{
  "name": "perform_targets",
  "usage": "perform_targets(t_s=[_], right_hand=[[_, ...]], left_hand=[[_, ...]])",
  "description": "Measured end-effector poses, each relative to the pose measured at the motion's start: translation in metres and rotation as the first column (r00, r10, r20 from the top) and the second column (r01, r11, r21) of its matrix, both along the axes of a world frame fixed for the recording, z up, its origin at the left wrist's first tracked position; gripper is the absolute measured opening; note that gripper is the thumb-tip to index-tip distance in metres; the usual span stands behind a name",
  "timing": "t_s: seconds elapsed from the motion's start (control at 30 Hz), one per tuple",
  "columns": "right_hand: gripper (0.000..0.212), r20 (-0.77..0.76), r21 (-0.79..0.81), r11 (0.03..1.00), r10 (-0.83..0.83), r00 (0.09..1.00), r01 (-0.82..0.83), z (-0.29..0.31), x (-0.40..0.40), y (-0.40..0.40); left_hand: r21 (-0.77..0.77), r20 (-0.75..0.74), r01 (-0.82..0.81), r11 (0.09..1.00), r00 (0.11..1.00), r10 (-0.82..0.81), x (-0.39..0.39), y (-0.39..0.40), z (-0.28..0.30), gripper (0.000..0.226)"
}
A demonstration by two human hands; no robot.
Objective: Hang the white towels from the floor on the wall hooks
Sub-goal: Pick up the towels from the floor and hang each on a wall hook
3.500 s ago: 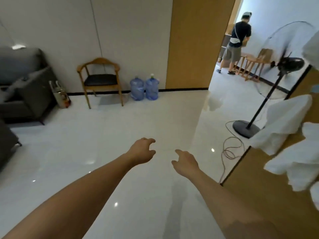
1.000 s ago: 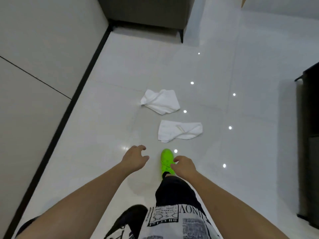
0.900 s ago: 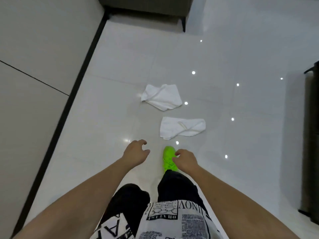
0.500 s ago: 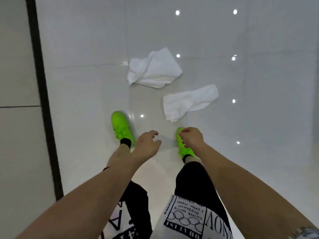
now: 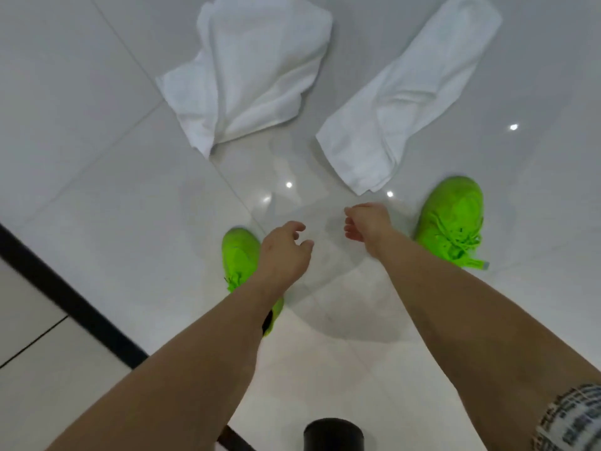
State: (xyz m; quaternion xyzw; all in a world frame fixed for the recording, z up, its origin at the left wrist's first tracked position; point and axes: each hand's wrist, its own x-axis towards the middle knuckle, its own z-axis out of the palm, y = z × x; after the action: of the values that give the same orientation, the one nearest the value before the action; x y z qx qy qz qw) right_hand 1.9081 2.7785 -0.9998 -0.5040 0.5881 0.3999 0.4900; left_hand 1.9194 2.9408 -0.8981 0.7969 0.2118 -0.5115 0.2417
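Both towels (image 5: 250,76) (image 5: 406,96), soft and light, are best pinched at a bunched fold. Nothing is held by left hand (image 5: 284,252) or right hand (image 5: 369,224); fingers loosely curled.

Indoor room, kind unclear. Glossy white tiled floor (image 5: 130,222); black skirting strip (image 5: 65,304) along pale wall (image 5: 29,369).

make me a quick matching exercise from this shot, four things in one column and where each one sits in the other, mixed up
Things
1. crumpled towel
2. long towel
3. left hand
4. black baseboard strip

Places
A. over the left green shoe
B. lower left, along the floor's edge
C. top middle, on the floor
D. top right, its near end beside the right shoe

Pairs: 1-C, 2-D, 3-A, 4-B
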Motion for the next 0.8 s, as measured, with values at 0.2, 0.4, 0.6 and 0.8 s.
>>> perform_targets(t_s=[0.2,0.4,0.6,0.8], right_hand=[[0.019,0.023,-0.116,0.938,-0.327,0.945,0.327,-0.069,0.007,0.007],[0.015,0.045,-0.176,0.853,-0.492,0.869,0.492,-0.094,0.022,-0.001],[0.01,0.076,-0.037,0.897,-0.436,0.897,0.44,-0.015,0.023,-0.023],[0.017,0.278,0.097,0.879,-0.474,0.836,0.466,0.161,0.06,-0.101]], left_hand=[[-0.052,0.048,0.083,0.995,0.996,-0.081,0.019,-0.012,-0.066,0.033],[-0.002,0.057,0.106,0.994,0.993,-0.106,0.03,-0.015,-0.08,0.031],[0.003,0.03,0.124,0.992,0.992,-0.124,0.039,-0.055,-0.016,0.034],[-0.047,0.095,0.304,0.951,0.95,-0.299,0.064,-0.149,0.118,0.056]])
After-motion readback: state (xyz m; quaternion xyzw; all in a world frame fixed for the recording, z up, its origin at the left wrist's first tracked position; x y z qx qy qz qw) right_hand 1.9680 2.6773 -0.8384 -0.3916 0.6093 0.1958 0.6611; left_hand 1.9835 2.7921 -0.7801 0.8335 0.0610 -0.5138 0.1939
